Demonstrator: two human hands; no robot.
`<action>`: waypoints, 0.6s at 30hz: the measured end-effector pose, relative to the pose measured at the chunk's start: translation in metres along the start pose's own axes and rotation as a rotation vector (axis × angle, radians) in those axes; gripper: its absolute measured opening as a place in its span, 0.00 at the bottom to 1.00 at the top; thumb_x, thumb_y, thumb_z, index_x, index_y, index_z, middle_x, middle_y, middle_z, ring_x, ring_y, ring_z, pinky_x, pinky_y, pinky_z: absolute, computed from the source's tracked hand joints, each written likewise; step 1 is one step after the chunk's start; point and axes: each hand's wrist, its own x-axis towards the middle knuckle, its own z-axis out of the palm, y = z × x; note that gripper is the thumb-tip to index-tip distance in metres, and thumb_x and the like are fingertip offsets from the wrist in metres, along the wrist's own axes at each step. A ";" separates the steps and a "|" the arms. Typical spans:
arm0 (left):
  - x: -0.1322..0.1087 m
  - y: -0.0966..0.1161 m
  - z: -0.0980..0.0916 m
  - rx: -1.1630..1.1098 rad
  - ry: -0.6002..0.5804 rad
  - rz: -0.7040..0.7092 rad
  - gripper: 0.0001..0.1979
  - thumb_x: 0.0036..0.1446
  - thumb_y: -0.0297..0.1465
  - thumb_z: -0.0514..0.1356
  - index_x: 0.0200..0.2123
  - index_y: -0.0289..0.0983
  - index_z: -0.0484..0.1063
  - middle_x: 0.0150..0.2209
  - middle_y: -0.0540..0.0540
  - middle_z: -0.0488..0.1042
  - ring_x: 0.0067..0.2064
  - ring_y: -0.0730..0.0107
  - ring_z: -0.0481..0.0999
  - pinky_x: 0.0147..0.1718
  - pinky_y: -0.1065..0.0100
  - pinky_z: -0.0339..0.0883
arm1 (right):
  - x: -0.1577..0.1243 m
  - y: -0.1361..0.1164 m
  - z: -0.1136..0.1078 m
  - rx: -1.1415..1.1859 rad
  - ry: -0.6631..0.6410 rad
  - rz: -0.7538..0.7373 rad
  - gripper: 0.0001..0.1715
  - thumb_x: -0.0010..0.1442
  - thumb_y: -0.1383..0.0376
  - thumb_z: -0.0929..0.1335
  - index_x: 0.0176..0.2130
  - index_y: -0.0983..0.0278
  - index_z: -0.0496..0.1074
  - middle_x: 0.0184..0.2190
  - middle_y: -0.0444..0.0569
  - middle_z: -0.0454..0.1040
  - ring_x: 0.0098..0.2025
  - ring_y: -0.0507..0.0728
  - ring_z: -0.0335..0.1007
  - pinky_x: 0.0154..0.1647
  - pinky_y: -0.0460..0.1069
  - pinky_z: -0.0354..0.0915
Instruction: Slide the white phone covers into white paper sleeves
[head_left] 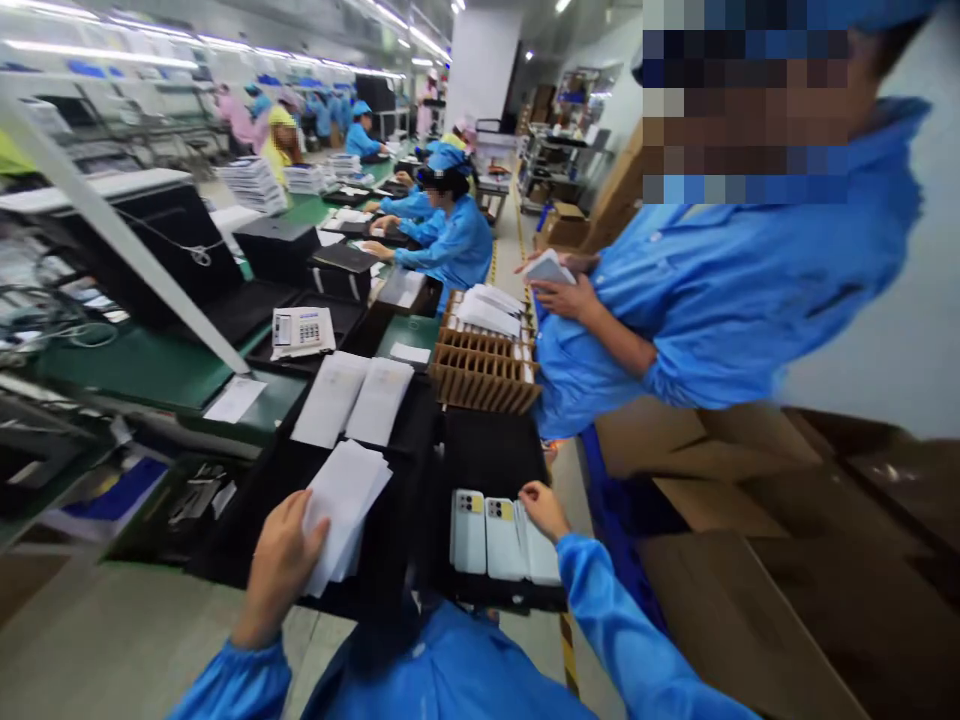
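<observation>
1. Head camera view showed the person's left hand (281, 565) closed round a stack of white paper sheets (346, 505). The thumb lay on top, and the sheets stuck out up and to the right, past the fingers.
2. The stack hung over a long black plastic tray (247, 520), low down and near the person's body.
3. The right hand (544, 508) was off to the right, over a second black tray (491, 450). Its fingers were bent down onto the top end of a flat white phone (541, 558).
4. It was not clear if that hand gripped the phone or only touched it.
5. Two more white phones with yellow camera patches (469, 535) lay side by side just left of it.
6. Farther up, two piles of white paper (352, 400) lay next to each other, well away from both hands.
7. A brown cardboard box with slots (480, 378) stood behind the second tray.
8. A co-worker in a blue coat (712, 290) stood on the right and held a small white thing (549, 267).
</observation>
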 end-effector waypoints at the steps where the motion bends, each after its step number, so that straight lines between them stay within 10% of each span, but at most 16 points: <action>1: 0.003 -0.002 -0.002 0.008 -0.020 -0.003 0.27 0.58 0.42 0.50 0.52 0.28 0.68 0.50 0.31 0.72 0.52 0.48 0.72 0.54 0.53 0.65 | -0.017 0.021 0.014 -0.027 -0.039 0.054 0.07 0.59 0.64 0.68 0.34 0.67 0.73 0.29 0.46 0.77 0.34 0.54 0.74 0.41 0.52 0.69; 8: 0.023 -0.001 -0.023 0.029 -0.157 -0.074 0.31 0.51 0.45 0.53 0.53 0.31 0.67 0.49 0.34 0.72 0.50 0.49 0.72 0.52 0.54 0.65 | -0.054 0.052 0.096 -0.135 -0.056 0.263 0.24 0.56 0.64 0.70 0.51 0.68 0.67 0.53 0.60 0.69 0.56 0.64 0.66 0.56 0.57 0.62; 18: 0.025 0.015 -0.033 -0.046 -0.152 -0.188 0.38 0.42 0.49 0.58 0.53 0.30 0.67 0.36 0.43 0.66 0.39 0.52 0.70 0.44 0.52 0.69 | -0.029 0.048 0.104 -0.145 -0.039 0.436 0.35 0.46 0.59 0.74 0.50 0.67 0.64 0.54 0.63 0.68 0.58 0.70 0.63 0.55 0.62 0.59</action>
